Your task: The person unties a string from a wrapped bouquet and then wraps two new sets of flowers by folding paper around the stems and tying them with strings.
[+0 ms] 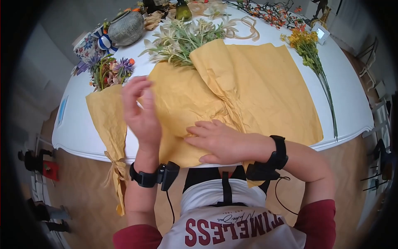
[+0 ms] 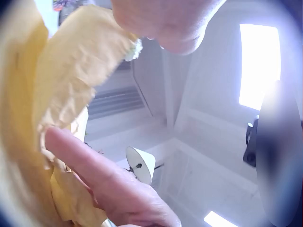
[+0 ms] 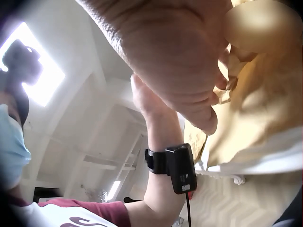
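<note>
A wide sheet of tan wrapping paper (image 1: pixel 277 91) lies across the front of the table, its middle gathered into creases and one flap folded over. White flowers with pale green leaves (image 1: pixel 178 43) stick out from its far side. My right hand (image 1: pixel 222 141) presses on the creased lower part of the paper with fingers spread. Raised over the paper's left edge, my left hand (image 1: pixel 143 110) has its fingers loosely bent and apart from the thumb, with nothing in between. In the left wrist view, a finger (image 2: pixel 104 177) overlaps the crumpled paper (image 2: pixel 71 61).
A wrapped bouquet (image 1: pixel 105 112) tied with raffia lies at the left, its tail over the table edge. Long-stemmed yellow flowers (image 1: pixel 309 52) lie at the right. Behind stand a grey vase (image 1: pixel 126 29), raffia strands (image 1: pixel 244 29) and orange-berried branches (image 1: pixel 269 14).
</note>
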### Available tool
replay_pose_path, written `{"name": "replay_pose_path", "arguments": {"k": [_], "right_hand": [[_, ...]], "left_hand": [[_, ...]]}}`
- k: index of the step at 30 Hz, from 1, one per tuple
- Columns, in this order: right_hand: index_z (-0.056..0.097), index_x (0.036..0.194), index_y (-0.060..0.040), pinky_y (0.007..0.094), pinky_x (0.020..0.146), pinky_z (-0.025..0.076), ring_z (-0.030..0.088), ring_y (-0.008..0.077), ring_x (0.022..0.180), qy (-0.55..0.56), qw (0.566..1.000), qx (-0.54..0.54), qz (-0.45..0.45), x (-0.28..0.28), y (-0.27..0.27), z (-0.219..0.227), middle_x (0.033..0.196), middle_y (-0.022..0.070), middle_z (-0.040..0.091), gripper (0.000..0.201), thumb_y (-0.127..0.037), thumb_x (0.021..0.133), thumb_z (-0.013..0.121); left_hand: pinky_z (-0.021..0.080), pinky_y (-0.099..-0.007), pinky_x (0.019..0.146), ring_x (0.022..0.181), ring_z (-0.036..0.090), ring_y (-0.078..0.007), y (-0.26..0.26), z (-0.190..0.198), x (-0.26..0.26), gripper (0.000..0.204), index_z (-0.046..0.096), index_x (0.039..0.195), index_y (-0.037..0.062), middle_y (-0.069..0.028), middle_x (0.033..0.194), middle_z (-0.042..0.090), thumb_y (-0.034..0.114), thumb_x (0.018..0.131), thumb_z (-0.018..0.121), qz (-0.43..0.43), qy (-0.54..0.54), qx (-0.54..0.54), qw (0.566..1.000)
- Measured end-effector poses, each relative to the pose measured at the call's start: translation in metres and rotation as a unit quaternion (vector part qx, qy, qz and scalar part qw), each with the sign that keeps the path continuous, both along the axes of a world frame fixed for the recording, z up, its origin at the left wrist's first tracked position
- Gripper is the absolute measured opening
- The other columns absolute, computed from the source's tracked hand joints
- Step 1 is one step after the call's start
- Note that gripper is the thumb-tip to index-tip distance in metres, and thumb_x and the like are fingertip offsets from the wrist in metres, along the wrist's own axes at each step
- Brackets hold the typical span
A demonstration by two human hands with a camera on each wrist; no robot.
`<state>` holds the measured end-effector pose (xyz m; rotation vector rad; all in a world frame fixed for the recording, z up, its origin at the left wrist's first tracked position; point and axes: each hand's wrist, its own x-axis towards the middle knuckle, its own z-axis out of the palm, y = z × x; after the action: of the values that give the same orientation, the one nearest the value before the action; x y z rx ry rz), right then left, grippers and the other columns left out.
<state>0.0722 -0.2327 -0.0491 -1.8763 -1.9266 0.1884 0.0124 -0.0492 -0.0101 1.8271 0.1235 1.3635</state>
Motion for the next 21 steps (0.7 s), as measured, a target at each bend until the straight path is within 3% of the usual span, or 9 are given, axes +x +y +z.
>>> {"name": "replay_pose_path", "arguments": {"k": [3,4,6,7,9,10,12,15,21], "right_hand": [[0.053,0.116,-0.0058,0.05,0.092,0.034,0.039,0.0305,0.117,-0.011,1.0,-0.004,-0.009,-0.012,0.001,-0.013,0.121,0.0135,0.049,0.048,-0.026,0.074,0.064],[0.053,0.116,-0.0058,0.05,0.092,0.034,0.039,0.0305,0.117,-0.012,1.0,-0.003,-0.01,-0.01,-0.002,-0.012,0.121,0.0135,0.049,0.048,-0.026,0.074,0.064],[0.053,0.116,-0.0052,0.0486,0.096,0.033,0.038,0.0374,0.118,0.074,0.996,-0.037,0.017,-0.006,-0.009,-0.008,0.12,0.0177,0.048,0.044,-0.023,0.076,0.064],[0.053,0.116,-0.0052,0.0486,0.096,0.033,0.038,0.0374,0.118,0.076,0.996,-0.04,0.017,-0.006,-0.016,-0.009,0.12,0.0177,0.048,0.044,-0.023,0.076,0.064],[0.055,0.11,-0.0049,0.0442,0.094,0.036,0.042,0.0376,0.113,0.134,0.983,0.088,-0.089,-0.006,-0.032,-0.014,0.116,0.0164,0.05,0.041,-0.017,0.073,0.066],[0.055,0.11,-0.0049,0.0442,0.094,0.036,0.042,0.0376,0.113,0.138,0.983,0.085,-0.09,-0.006,-0.04,-0.009,0.116,0.0164,0.05,0.041,-0.017,0.073,0.066],[0.055,0.11,-0.004,0.0401,0.093,0.039,0.045,0.037,0.111,-0.07,0.98,0.048,-0.179,-0.002,-0.057,0.006,0.117,0.0165,0.05,0.043,-0.011,0.069,0.067],[0.056,0.107,-0.0044,0.0411,0.083,0.044,0.048,0.0341,0.105,-0.15,0.96,0.064,-0.229,0.012,-0.08,0.004,0.113,0.0174,0.052,0.043,-0.008,0.065,0.064],[0.058,0.112,-0.0121,0.0394,0.078,0.048,0.054,0.0338,0.095,0.001,0.924,-0.003,-0.381,0.018,-0.109,0.022,0.115,0.0169,0.054,0.044,-0.002,0.069,0.058]], "left_hand": [[0.038,-0.04,0.091,0.099,0.053,-0.0292,-0.031,0.005,-0.009,0.017,0.061,0.096,0.0058,-0.0103,0.097,0.06,0.015,0.085,0.053,-0.071,0.178,0.366,0.911],[0.038,-0.04,0.091,0.099,0.053,-0.0292,-0.031,-0.002,-0.012,0.017,0.061,0.096,0.0058,-0.0103,0.097,0.06,0.015,0.085,0.053,-0.072,0.176,0.367,0.911],[0.036,-0.0414,0.094,0.101,0.052,-0.0311,-0.029,-0.024,-0.015,0.021,0.061,0.098,0.0051,-0.0108,0.101,0.06,0.02,0.084,0.057,-0.217,0.414,0.253,0.847],[0.036,-0.0414,0.094,0.101,0.052,-0.0311,-0.026,-0.028,-0.017,0.021,0.061,0.098,0.0051,-0.0108,0.101,0.06,0.02,0.084,0.057,-0.218,0.415,0.25,0.847],[0.033,-0.0424,0.096,0.106,0.05,-0.0306,-0.018,-0.034,-0.024,0.032,0.06,0.105,0.0043,-0.0124,0.108,0.058,0.027,0.082,0.061,-0.259,0.484,0.146,0.823],[0.033,-0.0424,0.096,0.106,0.05,-0.0306,-0.016,-0.037,-0.028,0.032,0.06,0.105,0.0043,-0.0124,0.108,0.058,0.027,0.082,0.061,-0.261,0.486,0.142,0.822],[0.033,-0.0418,0.096,0.11,0.047,-0.0311,-0.013,-0.042,-0.036,0.042,0.057,0.112,0.0045,-0.0136,0.114,0.054,0.029,0.079,0.064,-0.278,0.432,0.187,0.837],[0.036,-0.0401,0.096,0.11,0.047,-0.0346,-0.012,-0.043,-0.042,0.049,0.054,0.117,0.0018,-0.0183,0.119,0.05,0.024,0.076,0.068,-0.267,0.41,0.254,0.834],[0.03,-0.043,0.096,0.115,0.043,-0.0309,-0.023,-0.046,-0.045,0.051,0.054,0.118,0.007,-0.0134,0.119,0.049,0.024,0.072,0.07,-0.231,0.409,0.235,0.851]]}}
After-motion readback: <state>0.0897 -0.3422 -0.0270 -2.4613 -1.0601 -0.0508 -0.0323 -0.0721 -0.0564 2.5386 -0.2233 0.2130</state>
